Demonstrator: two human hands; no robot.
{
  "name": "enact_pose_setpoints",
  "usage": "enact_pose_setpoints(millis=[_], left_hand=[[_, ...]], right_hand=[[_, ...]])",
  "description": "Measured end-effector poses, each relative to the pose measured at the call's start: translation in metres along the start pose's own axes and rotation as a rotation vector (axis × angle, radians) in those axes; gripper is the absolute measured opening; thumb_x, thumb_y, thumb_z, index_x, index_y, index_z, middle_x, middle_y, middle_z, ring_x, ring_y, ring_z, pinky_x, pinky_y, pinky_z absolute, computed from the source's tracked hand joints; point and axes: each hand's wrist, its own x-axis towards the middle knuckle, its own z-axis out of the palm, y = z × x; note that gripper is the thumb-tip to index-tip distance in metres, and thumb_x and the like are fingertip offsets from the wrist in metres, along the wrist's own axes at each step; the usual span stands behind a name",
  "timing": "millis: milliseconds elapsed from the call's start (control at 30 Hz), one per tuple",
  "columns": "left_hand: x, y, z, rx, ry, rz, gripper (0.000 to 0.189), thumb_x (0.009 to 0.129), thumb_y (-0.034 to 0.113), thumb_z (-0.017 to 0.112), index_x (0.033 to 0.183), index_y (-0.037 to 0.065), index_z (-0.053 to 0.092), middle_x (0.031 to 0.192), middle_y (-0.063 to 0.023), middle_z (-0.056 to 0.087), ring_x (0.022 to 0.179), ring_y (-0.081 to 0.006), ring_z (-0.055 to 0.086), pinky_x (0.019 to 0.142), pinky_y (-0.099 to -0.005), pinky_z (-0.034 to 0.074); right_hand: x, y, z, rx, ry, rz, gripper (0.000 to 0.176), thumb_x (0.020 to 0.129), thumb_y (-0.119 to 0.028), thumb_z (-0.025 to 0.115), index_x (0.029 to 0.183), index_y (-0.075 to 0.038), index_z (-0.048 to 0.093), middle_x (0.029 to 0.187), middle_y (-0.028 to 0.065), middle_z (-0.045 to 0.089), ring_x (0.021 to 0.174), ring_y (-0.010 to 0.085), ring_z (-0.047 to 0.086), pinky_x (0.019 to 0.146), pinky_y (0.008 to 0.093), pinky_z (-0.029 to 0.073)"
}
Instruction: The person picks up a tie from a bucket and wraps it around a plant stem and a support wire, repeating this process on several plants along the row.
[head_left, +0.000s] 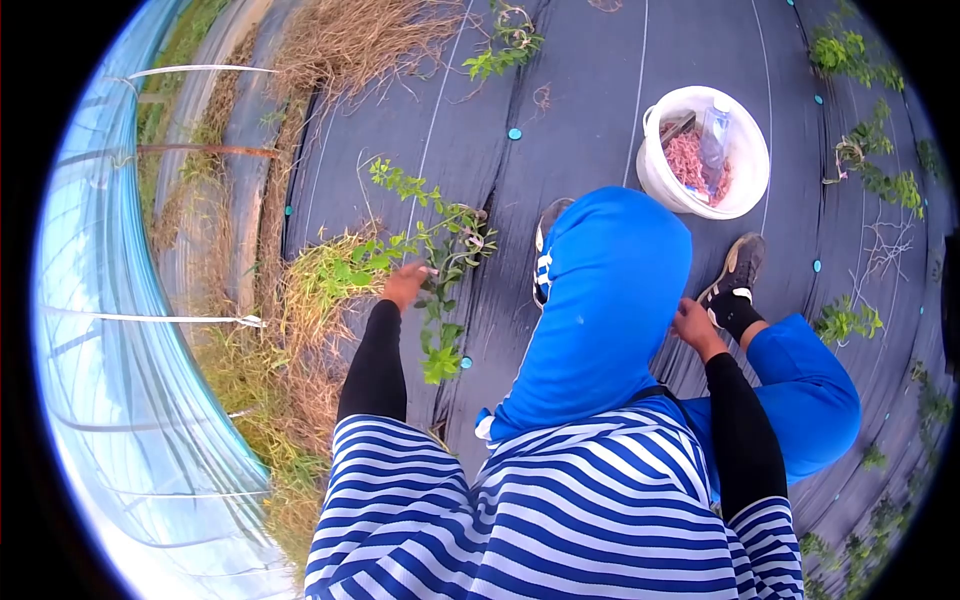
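Note:
My left hand reaches down at the left, its fingers drawn together at the stems of a leafy green vine. A small pale bit shows at the fingertips, too small to name. Dry and green grass crowds against that wrist. Beside my blue-trousered knee, my right hand hangs near my right shoe with curled fingers. Whatever those fingers hold, if anything, is hidden.
A white bucket stands ahead, holding pink pieces, a clear plastic bottle and a dark object. Dark ground sheeting carries teal pegs. More plants grow at right; plastic film curves along the left.

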Motion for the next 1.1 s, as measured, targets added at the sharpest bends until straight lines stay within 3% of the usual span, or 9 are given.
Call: enact_pose_setpoints(millis=[67, 200, 367, 800, 867, 900, 1000, 1067, 1100], left_hand=[[0.019, -0.021, 0.0, 0.062, 0.005, 0.262, 0.038, 0.086, 0.029, 0.057, 0.117, 0.007, 0.059, 0.11, -0.0119, 0.063, 0.102, -0.0205, 0.058, 0.089, -0.0311, 0.043], [-0.002, 0.006, -0.002, 0.064, -0.022, 0.086, 0.037, 0.086, 0.03, 0.057, 0.115, 0.007, 0.06, 0.108, -0.0121, 0.063, 0.102, -0.0213, 0.057, 0.089, -0.0319, 0.042], [-0.014, 0.025, -0.001, 0.053, -0.046, -0.032, 0.035, 0.086, 0.031, 0.059, 0.111, 0.006, 0.063, 0.091, -0.0055, 0.066, 0.079, -0.0145, 0.059, 0.066, -0.029, 0.045], [-0.002, -0.009, -0.005, -0.114, 0.016, -0.005, 0.027, 0.084, 0.03, 0.061, 0.098, 0.007, 0.066, 0.074, 0.0005, 0.06, 0.06, -0.0084, 0.051, 0.047, -0.0248, 0.037], [-0.012, -0.007, -0.008, -0.185, 0.017, -0.001, 0.025, 0.086, 0.031, 0.059, 0.093, 0.008, 0.062, 0.062, 0.0037, 0.044, 0.049, -0.0061, 0.036, 0.039, -0.0221, 0.027], [-0.017, -0.006, -0.01, -0.184, 0.016, -0.002, 0.025, 0.086, 0.031, 0.059, 0.093, 0.008, 0.062, 0.062, 0.0037, 0.044, 0.049, -0.0061, 0.036, 0.039, -0.0221, 0.027], [-0.031, 0.001, -0.014, -0.483, -0.086, -0.037, 0.023, 0.087, 0.031, 0.057, 0.089, 0.009, 0.058, 0.064, 0.0035, 0.045, 0.051, -0.0062, 0.039, 0.041, -0.0212, 0.028], [-0.043, 0.011, -0.012, -0.878, -0.299, -0.003, 0.019, 0.088, 0.031, 0.055, 0.089, 0.013, 0.053, 0.073, 0.0043, 0.049, 0.058, -0.0068, 0.041, 0.046, -0.021, 0.031], [-0.045, 0.013, -0.013, -0.977, -0.428, 0.009, 0.019, 0.088, 0.029, 0.055, 0.096, 0.011, 0.054, 0.079, 0.0027, 0.053, 0.065, -0.0074, 0.045, 0.048, -0.0196, 0.033]], right_hand=[[0.0, -0.001, 0.0, 0.007, -0.002, 0.0, 0.026, 0.083, -0.018, 0.057, 0.098, 0.003, 0.059, 0.075, 0.0132, 0.064, 0.062, 0.0207, 0.064, 0.063, 0.0318, 0.05], [-0.004, -0.006, -0.001, 0.002, -0.01, 0.023, 0.026, 0.083, -0.018, 0.057, 0.098, 0.003, 0.059, 0.075, 0.013, 0.064, 0.062, 0.0205, 0.064, 0.063, 0.0316, 0.05], [-0.006, -0.007, -0.003, 0.019, -0.016, 0.023, 0.026, 0.083, -0.018, 0.057, 0.098, 0.003, 0.059, 0.075, 0.013, 0.064, 0.062, 0.0206, 0.064, 0.062, 0.0313, 0.05], [-0.006, -0.011, -0.002, 0.01, -0.02, 0.013, 0.026, 0.083, -0.018, 0.057, 0.096, 0.004, 0.059, 0.074, 0.0139, 0.064, 0.063, 0.021, 0.064, 0.061, 0.0317, 0.05], [-0.005, -0.01, -0.001, 0.009, -0.02, 0.007, 0.026, 0.083, -0.018, 0.057, 0.096, 0.004, 0.059, 0.073, 0.014, 0.064, 0.063, 0.0211, 0.064, 0.061, 0.0318, 0.05], [-0.005, -0.01, -0.001, 0.017, -0.017, 0.003, 0.025, 0.083, -0.018, 0.056, 0.096, 0.003, 0.059, 0.073, 0.0141, 0.064, 0.063, 0.0211, 0.064, 0.061, 0.032, 0.05], [-0.005, -0.009, -0.001, 0.019, -0.011, 0.003, 0.025, 0.083, -0.018, 0.056, 0.096, 0.003, 0.059, 0.073, 0.0143, 0.064, 0.063, 0.0215, 0.064, 0.061, 0.0323, 0.05], [-0.005, -0.009, -0.001, 0.008, -0.012, 0.004, 0.025, 0.083, -0.018, 0.056, 0.096, 0.003, 0.059, 0.074, 0.0144, 0.064, 0.063, 0.0217, 0.064, 0.061, 0.0325, 0.05], [-0.001, -0.004, 0.001, -0.012, -0.02, 0.002, 0.026, 0.083, -0.019, 0.057, 0.096, 0.003, 0.059, 0.074, 0.0146, 0.064, 0.063, 0.0222, 0.065, 0.062, 0.0326, 0.05]])
